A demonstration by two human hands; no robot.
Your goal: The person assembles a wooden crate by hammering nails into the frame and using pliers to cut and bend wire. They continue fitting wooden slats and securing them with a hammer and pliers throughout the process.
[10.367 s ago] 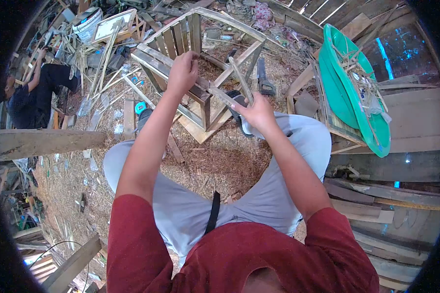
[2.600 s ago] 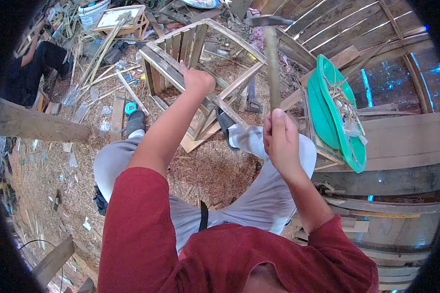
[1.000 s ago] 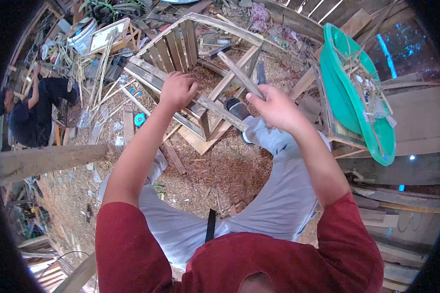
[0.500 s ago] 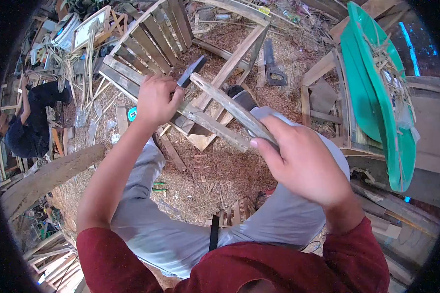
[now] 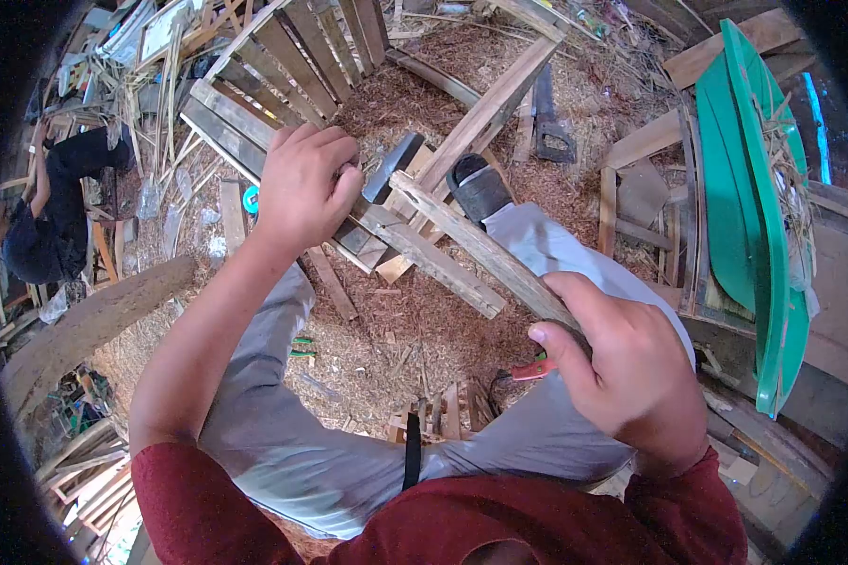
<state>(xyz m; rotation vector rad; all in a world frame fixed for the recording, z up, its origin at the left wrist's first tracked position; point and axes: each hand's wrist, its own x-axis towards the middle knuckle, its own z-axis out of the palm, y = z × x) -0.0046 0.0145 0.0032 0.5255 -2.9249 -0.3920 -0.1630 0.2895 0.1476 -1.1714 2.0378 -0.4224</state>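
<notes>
Well, right of hands (image 5: 309,184) (image 5: 631,363) and hammer (image 5: 481,242), green tub (image 5: 735,188) (thin sticks (image 5: 790,193) inside).

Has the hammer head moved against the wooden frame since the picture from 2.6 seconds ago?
Yes. Then it showed beyond the frame's far right corner; now the hammer head shows nearer the person, beside the left hand at the wooden frame.

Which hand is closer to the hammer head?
Left. The left hand is on the wooden frame, just beside the hammer head. The right hand grips the far end of the handle.
</notes>
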